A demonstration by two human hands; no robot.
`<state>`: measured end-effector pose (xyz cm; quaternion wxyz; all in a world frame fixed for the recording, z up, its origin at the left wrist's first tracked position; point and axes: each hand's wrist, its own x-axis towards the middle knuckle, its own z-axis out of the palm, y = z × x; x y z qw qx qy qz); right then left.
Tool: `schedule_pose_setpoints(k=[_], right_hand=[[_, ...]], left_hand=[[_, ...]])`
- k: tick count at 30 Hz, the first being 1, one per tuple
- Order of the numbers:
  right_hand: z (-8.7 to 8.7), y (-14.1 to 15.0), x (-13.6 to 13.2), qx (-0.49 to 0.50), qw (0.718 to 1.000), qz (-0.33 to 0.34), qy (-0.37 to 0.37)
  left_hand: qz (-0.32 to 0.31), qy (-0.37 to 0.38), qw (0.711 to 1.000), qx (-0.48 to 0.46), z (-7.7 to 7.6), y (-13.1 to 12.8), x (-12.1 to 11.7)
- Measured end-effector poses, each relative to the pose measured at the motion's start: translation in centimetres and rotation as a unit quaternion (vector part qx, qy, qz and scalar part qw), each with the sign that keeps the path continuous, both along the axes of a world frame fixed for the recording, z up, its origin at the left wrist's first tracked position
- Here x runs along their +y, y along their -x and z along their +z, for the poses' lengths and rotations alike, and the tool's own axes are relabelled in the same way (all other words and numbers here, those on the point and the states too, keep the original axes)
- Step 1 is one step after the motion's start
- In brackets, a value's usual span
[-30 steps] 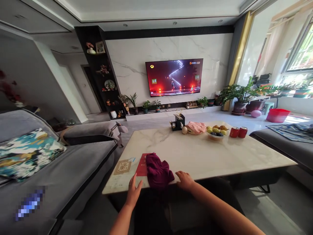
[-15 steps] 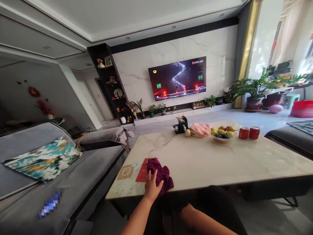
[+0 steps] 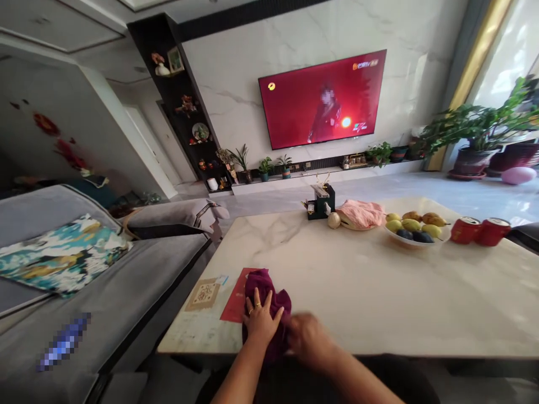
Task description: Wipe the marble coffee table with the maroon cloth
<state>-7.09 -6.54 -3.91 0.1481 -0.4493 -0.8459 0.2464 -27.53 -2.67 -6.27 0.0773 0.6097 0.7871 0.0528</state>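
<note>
The left hand lies on the purple cloth, its grip spread wide, pressing rather than clasping; the right hand is blurred at the cloth's right side, and whether its grip has hold of any cannot be told. The cloth lies crumpled at the tabletop's near edge, toward the left corner, partly covering a red booklet. A brown card sits by the left edge. Along the far edge stand a black holder, pink cloth, fruit bowl and two red cans.
</note>
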Motion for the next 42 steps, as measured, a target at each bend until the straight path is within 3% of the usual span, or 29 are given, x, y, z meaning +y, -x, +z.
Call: schedule_pose_setpoints(k=[3, 6, 9, 11, 15, 18, 22, 24, 26, 28, 30, 33, 38, 42], right_hand=[[0.7, -0.6, 5.4, -0.075, 0.994, -0.080, 0.024], [-1.3, -0.9, 7.9, -0.133, 0.988, -0.044, 0.066], [-3.4, -1.1, 8.5, -0.125, 0.989, -0.018, 0.079], [-3.7, -1.9, 9.1, -0.131, 0.988, -0.030, 0.080], [-2.6, -5.4, 10.9, -0.195, 0.969, -0.113, 0.099], [-1.7, -8.1, 11.5, -0.189, 0.966, -0.140, 0.110], [-1.1, -10.4, 12.1, -0.173, 0.967, -0.147, 0.112], [-1.1, -11.4, 12.6, -0.186, 0.961, -0.167, 0.118], [-1.2, -12.3, 13.1, -0.197, 0.954, -0.192, 0.119], [-1.5, -12.9, 13.4, -0.207, 0.951, -0.204, 0.109], [-1.8, -13.0, 13.5, -0.223, 0.949, -0.200, 0.099], [-2.0, -12.5, 13.4, -0.243, 0.948, -0.181, 0.093], [-1.6, -11.8, 13.2, -0.280, 0.941, -0.168, 0.083], [-1.2, -11.5, 13.1, -0.294, 0.937, -0.169, 0.079]], left_hand=[[-0.022, 0.010, 1.000, 0.003, -0.6, 1.0, -0.5], [-0.064, 0.014, 0.998, 0.008, -1.0, 1.4, -1.0], [-0.111, 0.027, 0.993, -0.002, -1.1, 0.8, -0.8], [-0.145, 0.041, 0.988, -0.021, -0.7, -0.2, -0.2], [-0.195, 0.090, 0.975, -0.056, 0.1, -2.8, 1.8], [-0.256, 0.113, 0.958, -0.068, 0.1, -5.1, 3.4], [-0.397, 0.127, 0.904, -0.098, -0.3, -8.7, 5.5], [-0.439, 0.141, 0.881, -0.107, -0.4, -10.3, 6.3], [-0.453, 0.144, 0.874, -0.103, -0.4, -11.1, 6.9], [-0.432, 0.126, 0.889, -0.084, -0.4, -10.7, 7.5], [-0.384, 0.096, 0.916, -0.060, -0.5, -9.1, 8.4], [-0.297, 0.056, 0.953, -0.029, -0.3, -4.5, 10.3], [-0.136, 0.020, 0.990, 0.026, 0.7, 6.6, 11.9], [0.009, 0.025, 0.998, 0.057, 1.4, 16.0, 9.9]])
